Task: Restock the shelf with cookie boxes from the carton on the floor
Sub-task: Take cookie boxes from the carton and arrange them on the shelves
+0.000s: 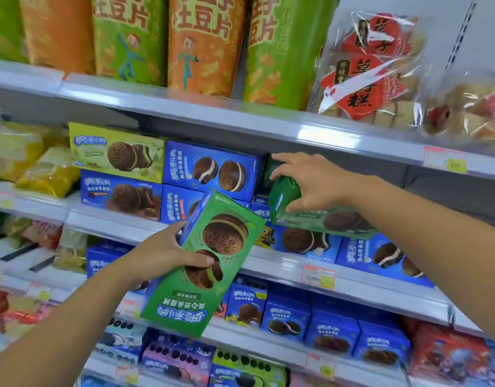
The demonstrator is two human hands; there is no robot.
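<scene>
My left hand (168, 251) grips a green cookie box (210, 275) by its left edge, thumb across the front; behind it a blue box edge shows. The box is held upside down in front of the shelves. My right hand (308, 181) holds the top left corner of a second green cookie box (319, 216), which lies on blue cookie boxes (380, 255) on the middle shelf (268, 261). To the left on that shelf stand stacked blue boxes (212, 169) and a light green box (115, 152). The carton on the floor is out of view.
The upper shelf (212, 113) carries tall green and orange chip canisters (204, 43) and bagged cakes (372, 68). The space behind my right hand, under the upper shelf, is open. Lower shelves hold more blue cookie boxes (333, 333). Yellow snack bags (45, 169) sit at the left.
</scene>
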